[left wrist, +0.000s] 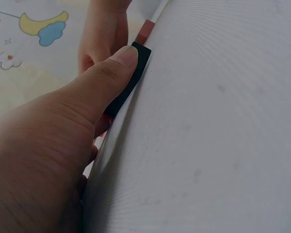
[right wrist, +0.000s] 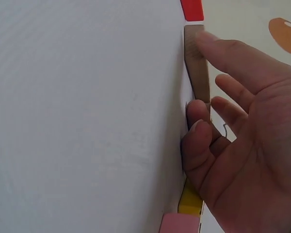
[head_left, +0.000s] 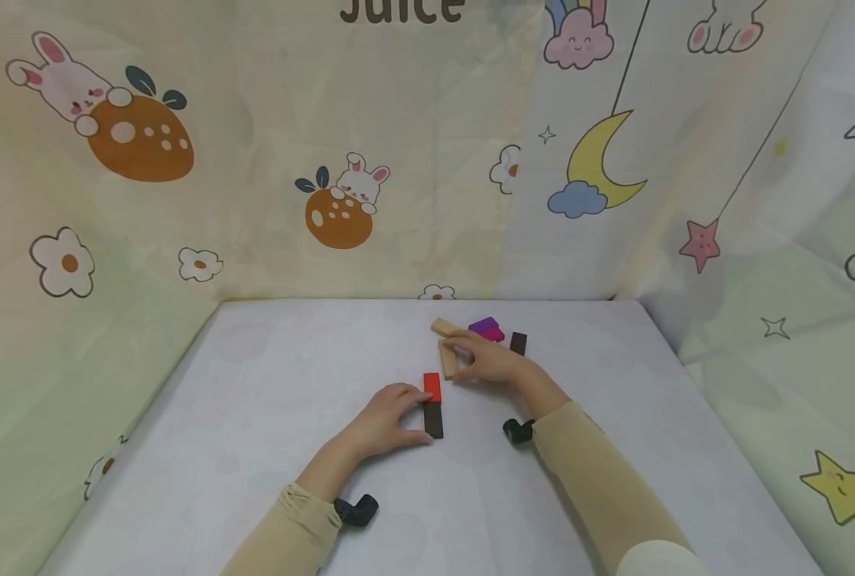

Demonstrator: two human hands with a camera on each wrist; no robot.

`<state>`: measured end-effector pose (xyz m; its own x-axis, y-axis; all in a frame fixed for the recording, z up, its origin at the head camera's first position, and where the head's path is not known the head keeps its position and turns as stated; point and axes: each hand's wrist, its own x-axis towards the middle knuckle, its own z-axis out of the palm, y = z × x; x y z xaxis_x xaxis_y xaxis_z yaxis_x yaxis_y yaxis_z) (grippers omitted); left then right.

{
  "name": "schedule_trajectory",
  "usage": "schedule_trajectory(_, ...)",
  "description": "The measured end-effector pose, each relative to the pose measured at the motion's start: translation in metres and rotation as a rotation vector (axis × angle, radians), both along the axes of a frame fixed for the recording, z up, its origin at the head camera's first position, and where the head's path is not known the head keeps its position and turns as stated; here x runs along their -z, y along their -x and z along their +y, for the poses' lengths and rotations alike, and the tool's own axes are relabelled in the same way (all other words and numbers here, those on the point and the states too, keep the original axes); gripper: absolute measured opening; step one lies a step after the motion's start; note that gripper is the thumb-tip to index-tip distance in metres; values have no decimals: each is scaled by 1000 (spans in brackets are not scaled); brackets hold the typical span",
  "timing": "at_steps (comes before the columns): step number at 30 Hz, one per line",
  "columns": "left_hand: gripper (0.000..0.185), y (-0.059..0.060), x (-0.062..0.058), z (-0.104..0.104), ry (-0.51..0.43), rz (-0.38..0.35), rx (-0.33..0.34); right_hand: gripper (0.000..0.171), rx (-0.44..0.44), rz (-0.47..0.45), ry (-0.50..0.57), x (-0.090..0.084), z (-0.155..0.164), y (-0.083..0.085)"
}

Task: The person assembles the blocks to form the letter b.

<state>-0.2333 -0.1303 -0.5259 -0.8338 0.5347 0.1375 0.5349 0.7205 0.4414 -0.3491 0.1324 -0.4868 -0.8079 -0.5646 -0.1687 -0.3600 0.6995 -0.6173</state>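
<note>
A red block (head_left: 432, 386) and a dark block (head_left: 433, 421) lie end to end on the white tabletop. My left hand (head_left: 386, 418) spans the dark block lengthwise, index fingertip beside the red block and thumb at the near end. In the left wrist view the thumb (left wrist: 102, 82) presses on the dark block (left wrist: 128, 85). Just beyond, my right hand (head_left: 490, 358) holds a light wooden block (head_left: 448, 360) by its ends. The right wrist view shows the thumb at one end of this wooden block (right wrist: 196, 60), with curled fingertips around the other end.
Behind the right hand lie a second light wooden block (head_left: 443, 326), a purple block (head_left: 482, 324) and a magenta block (head_left: 495, 334). Another dark block (head_left: 518, 343) stands out to their right. A yellow block (right wrist: 190, 200) shows below the right fingers. Patterned cloth (head_left: 254, 120) encloses the table.
</note>
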Motion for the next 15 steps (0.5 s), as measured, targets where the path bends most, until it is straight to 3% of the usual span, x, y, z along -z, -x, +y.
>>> schedule_trajectory(5, 73, 1, 2, 0, 4, -3, -1, 71, -37, 28, -7, 0, 1, 0)
schedule_trajectory(15, 73, 1, 1, 0, 1, -6, -4, 71, -6, 30, 39, 0, 1, -4)
